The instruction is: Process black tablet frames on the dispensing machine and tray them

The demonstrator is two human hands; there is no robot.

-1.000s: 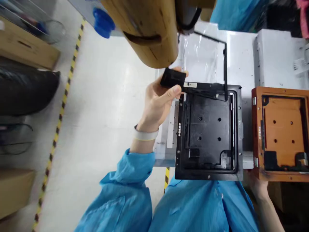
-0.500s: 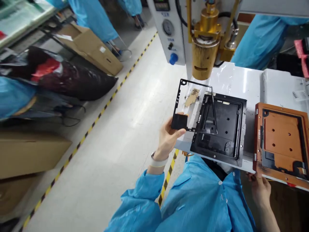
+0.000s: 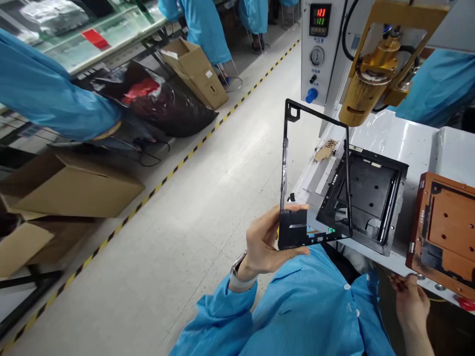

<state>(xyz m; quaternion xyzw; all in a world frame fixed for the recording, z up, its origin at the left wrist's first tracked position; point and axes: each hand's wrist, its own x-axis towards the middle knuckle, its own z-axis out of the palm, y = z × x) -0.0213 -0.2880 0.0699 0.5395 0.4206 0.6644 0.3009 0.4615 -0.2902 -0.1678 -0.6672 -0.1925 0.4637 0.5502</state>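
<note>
My left hand grips the lower left corner of a thin black frame, which is held upright in the air left of the machine. Behind the frame, a black tray fixture lies on the white worktable. To its right is an orange fixture with a dark inlay. My right hand is at the table's front edge, below the orange fixture, with its fingers curled; whether it holds anything is hidden.
A gold press head hangs over the table beside a control panel. A red button sits at the front edge. Cardboard boxes, a black bag and people in blue are to the left.
My left hand has lifted the black frame off the area over the black fixture and brought it closer and more upright. The view has turned left. My right hand stays near the table edge.
</note>
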